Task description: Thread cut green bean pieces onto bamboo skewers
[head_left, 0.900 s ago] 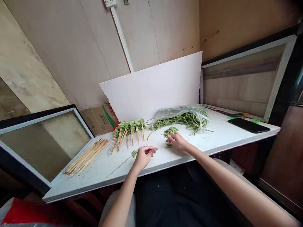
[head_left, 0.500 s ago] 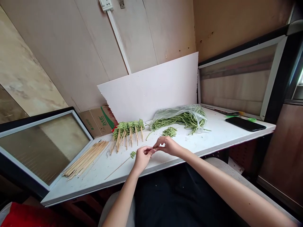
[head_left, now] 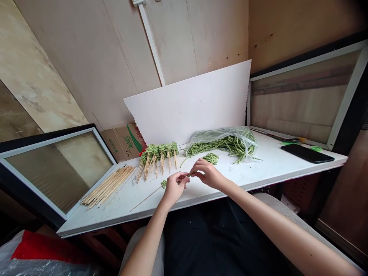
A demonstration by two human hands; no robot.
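My left hand (head_left: 174,188) is closed around a bamboo skewer (head_left: 145,199), whose bare end slants down to the left over the table. A few pieces of green bean (head_left: 163,184) sit on the skewer just left of that hand. My right hand (head_left: 207,173) pinches a small piece of green bean (head_left: 189,175) right at the left fingertips. The skewer's tip is hidden by the fingers. Just behind my right hand lies a small pile of cut bean pieces (head_left: 211,158).
Filled bean skewers (head_left: 159,153) are stacked at the back, near a cardboard box (head_left: 122,142). Bare skewers (head_left: 110,186) lie at left. A clear plastic bag of long beans (head_left: 224,143) rests before a white board (head_left: 189,105). A phone (head_left: 307,153) lies at right on the white table (head_left: 253,176).
The view has shifted, so the table's things appear farther right. My right hand has tilted slightly, and a green piece now shows between the fingertips of both hands.
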